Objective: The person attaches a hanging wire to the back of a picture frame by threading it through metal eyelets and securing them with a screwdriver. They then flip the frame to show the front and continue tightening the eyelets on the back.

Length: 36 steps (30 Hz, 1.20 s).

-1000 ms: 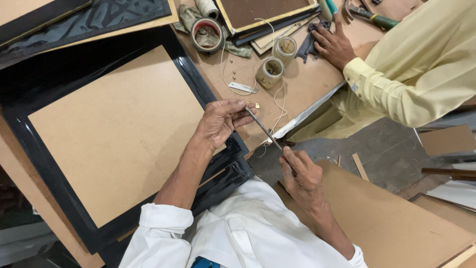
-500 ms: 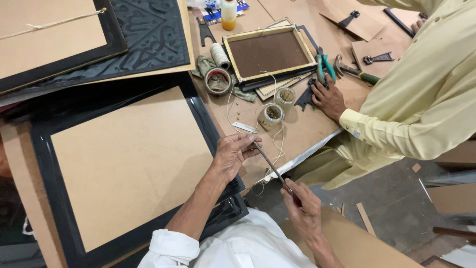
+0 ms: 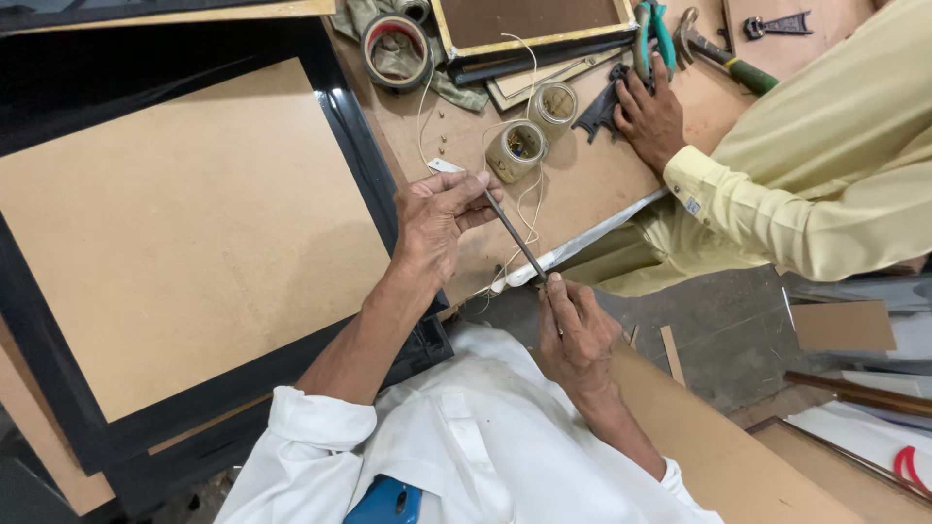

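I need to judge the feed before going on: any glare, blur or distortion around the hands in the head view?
Head view: sharp and evenly lit; the left hand, right hand and thin dark tool between them are crisp. Small glare on the glossy black frame edge. Soft shadows only. Wide-angle bending toward the borders.

frame [image 3: 184, 233] on table [image 3: 592, 184], jars [image 3: 515, 150] right

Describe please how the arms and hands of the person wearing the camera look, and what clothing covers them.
Both arms are bare from the rolled-up white sleeves down. The left hand and right hand wear no gloves, and no rings or watch are visible. The white cloth sleeve is cuffed near the elbow and slightly creased.
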{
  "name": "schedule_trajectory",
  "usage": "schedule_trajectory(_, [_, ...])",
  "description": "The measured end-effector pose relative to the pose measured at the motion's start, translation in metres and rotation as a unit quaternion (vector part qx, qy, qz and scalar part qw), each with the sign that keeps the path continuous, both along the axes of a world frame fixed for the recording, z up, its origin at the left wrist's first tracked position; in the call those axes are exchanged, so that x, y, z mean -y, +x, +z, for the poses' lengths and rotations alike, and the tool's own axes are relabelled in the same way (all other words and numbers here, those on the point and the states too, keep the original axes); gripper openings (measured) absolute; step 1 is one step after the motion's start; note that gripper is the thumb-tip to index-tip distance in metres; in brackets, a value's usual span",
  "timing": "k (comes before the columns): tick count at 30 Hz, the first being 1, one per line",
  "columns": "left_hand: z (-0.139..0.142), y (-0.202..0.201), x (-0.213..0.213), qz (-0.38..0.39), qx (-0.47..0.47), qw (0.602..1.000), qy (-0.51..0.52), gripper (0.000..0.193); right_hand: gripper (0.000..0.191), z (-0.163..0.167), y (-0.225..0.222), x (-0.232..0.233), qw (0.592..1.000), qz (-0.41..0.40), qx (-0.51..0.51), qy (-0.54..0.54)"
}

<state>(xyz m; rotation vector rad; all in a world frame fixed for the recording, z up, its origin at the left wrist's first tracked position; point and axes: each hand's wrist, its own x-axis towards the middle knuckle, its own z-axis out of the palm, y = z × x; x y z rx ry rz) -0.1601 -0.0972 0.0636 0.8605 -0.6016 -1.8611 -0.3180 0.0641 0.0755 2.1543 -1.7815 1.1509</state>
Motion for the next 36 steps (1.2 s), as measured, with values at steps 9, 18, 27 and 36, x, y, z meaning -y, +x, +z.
schedule_trajectory(9, [0.001,-0.011,0.009,-0.016,-0.012,1.0,-0.005,0.023,0.035,-0.021,0.003,0.007,0.98,0.015,0.197,0.034])
schedule_trajectory(18, [-0.051,-0.005,0.003,-0.019,0.574,0.679,-0.456,0.026,0.033,-0.013,-0.033,-0.012,0.97,-0.013,0.24,0.034])
schedule_trajectory(27, [-0.077,-0.015,0.005,0.01,0.572,0.621,-0.535,0.011,0.033,-0.016,-0.038,-0.029,0.97,-0.011,0.238,0.047])
schedule_trajectory(36, [-0.01,0.03,-0.013,0.059,0.394,0.847,-0.351,0.028,0.032,0.013,-0.013,-0.029,0.981,0.013,0.169,0.095])
